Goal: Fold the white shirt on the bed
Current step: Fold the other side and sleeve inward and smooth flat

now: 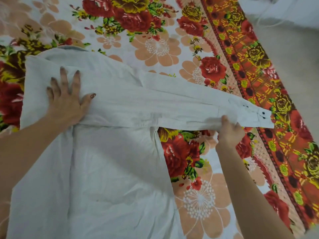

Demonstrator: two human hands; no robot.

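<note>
White shirt (107,161) spread on floral bedsheet (155,45), pale floor (293,54) beyond

The white shirt (107,161) is a matt woven cloth, softly creased, with fine wrinkles across its body; its sleeve (172,107) looks the same plain fabric, stitched at the cuff (248,114), which carries small dark glossy buttons (315,113) (likely plastic); the bedsheet (198,195) is a smooth printed cloth, floral, with a faint sheen; the left hand (67,99) shows varnished nails, slightly glossy.
</note>
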